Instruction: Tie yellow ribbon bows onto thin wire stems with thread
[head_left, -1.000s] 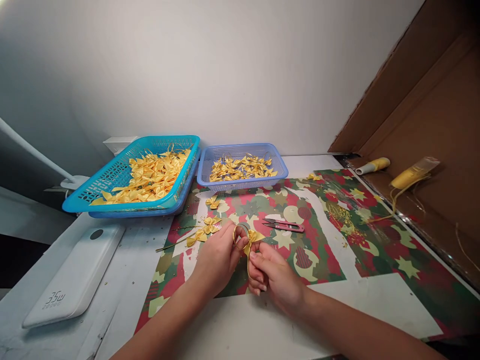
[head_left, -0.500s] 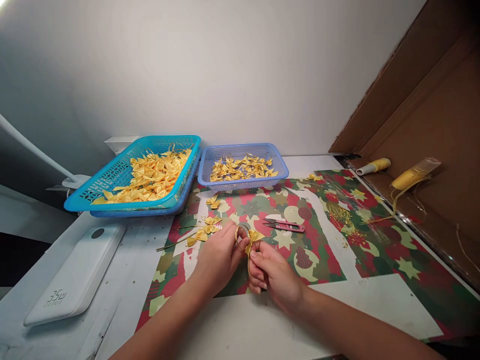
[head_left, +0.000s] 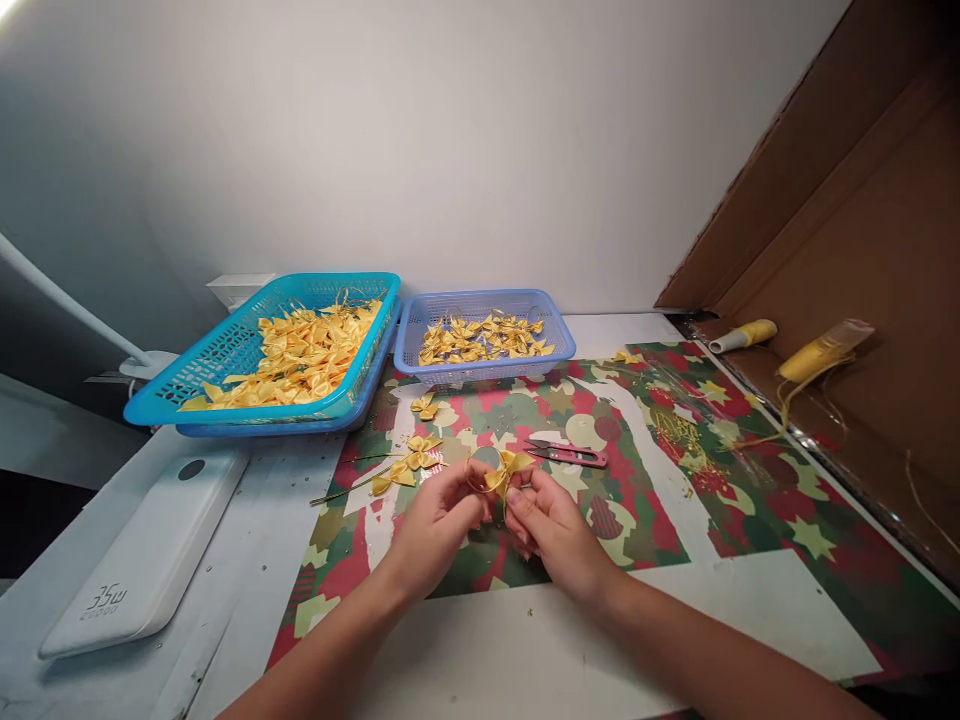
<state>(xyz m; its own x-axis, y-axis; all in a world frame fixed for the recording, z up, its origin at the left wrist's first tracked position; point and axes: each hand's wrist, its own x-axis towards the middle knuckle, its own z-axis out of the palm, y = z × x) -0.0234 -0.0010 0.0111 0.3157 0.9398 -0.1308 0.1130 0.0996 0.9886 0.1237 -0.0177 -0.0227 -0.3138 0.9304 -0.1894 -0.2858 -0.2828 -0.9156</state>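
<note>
A yellow ribbon bow is pinched in the fingers of my right hand. From it a thin gold cord loop curves leftward to my left hand, whose closed fingers grip the cord. The fingertips partly hide where cord and bow meet. Just beyond my hands lie pink-handled thread snips. Left of my left hand, a few loose bows with gold cords rest on the patterned paper, and a single bow lies farther back.
Heaped bows fill a turquoise basket at the left; a smaller blue basket holds more. A white power bank lies front left. Yellow thread spools sit by the cardboard at right, near gold cord scraps.
The cord loop now shows wider and rounder to the left of the bow. My left hand has turned and lowered slightly; my right hand still pinches the bow.
</note>
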